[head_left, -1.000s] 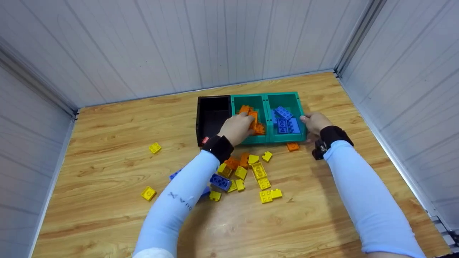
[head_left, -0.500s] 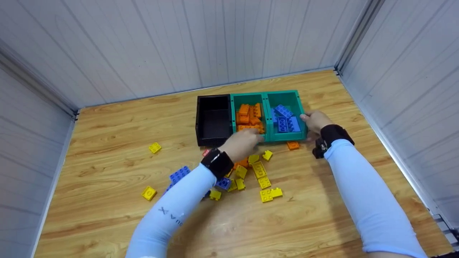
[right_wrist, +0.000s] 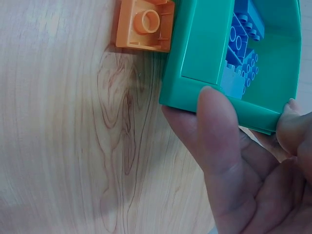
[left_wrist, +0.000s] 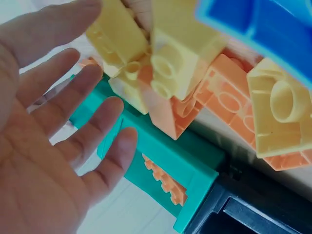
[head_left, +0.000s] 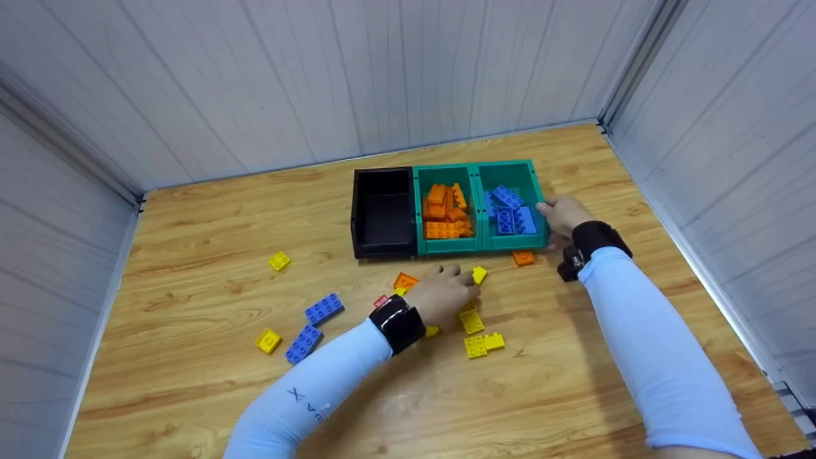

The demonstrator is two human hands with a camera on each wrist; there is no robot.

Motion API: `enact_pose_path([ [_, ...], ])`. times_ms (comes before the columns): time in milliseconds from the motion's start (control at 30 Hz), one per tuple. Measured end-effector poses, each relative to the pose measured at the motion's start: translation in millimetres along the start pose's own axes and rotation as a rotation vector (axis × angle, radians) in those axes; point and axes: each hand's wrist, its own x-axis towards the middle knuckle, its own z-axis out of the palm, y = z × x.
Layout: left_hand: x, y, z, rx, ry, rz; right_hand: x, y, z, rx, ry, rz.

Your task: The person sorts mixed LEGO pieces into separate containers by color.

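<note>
My left hand hovers over or touches the brick pile, fingers spread and holding nothing. In the left wrist view, yellow bricks, orange bricks and part of a blue brick lie beside its fingertips. My right hand grips the side wall of the right green bin, which contains several blue bricks. Orange bricks fill part of the middle green bin. The hand hides much of the pile.
An empty black bin adjoins the green ones on the left. One orange brick lies before the right bin. Two blue bricks and two yellow bricks are scattered left of the pile. White panels surround the wooden table.
My left hand has left the middle bin, where the orange bricks stay, and moved toward me over the pile. My right hand keeps its grip on the right bin.
</note>
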Motion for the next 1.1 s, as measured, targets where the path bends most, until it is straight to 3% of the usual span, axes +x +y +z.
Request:
enact_pose_path([
  [133,4.5,0.6,4.4,0.091,-0.024,0.012,1.4,0.6,-0.5,0.025,-0.006,0.030],
  [267,5.5,-0.2,5.5,0.134,-0.004,0.039,1.7,0.6,-0.8,0.023,-0.005,0.029],
  [400,3.2,-6.2,-0.4,0.068,0.062,0.061,1.0,-0.2,-1.6,0.010,-0.002,0.033],
  [500,-0.1,-20.0,-9.0,-0.027,0.134,0.052,0.0,-1.3,-2.0,0.019,-0.007,0.041],
  [667,-14.2,-64.9,-27.7,-0.191,0.277,-0.058,-0.4,-1.6,-1.7,0.038,-0.013,0.034],
  [800,-25.4,-106.8,-36.7,-0.181,0.360,-0.229,-0.9,-1.0,-0.8,0.009,-0.005,0.026],
  [933,-28.8,-136.2,-34.8,-0.128,0.334,-0.365,-1.8,-1.6,0.8,-0.062,0.012,0.006],
  [1000,-28.2,-144.7,-31.1,-0.102,0.299,-0.386,-2.2,-2.2,1.7,-0.067,0.010,0.004],
  [1100,-26.4,-152.3,-25.7,-0.106,0.261,-0.389,-1.6,-2.0,2.7,0.015,0.000,0.038],
])
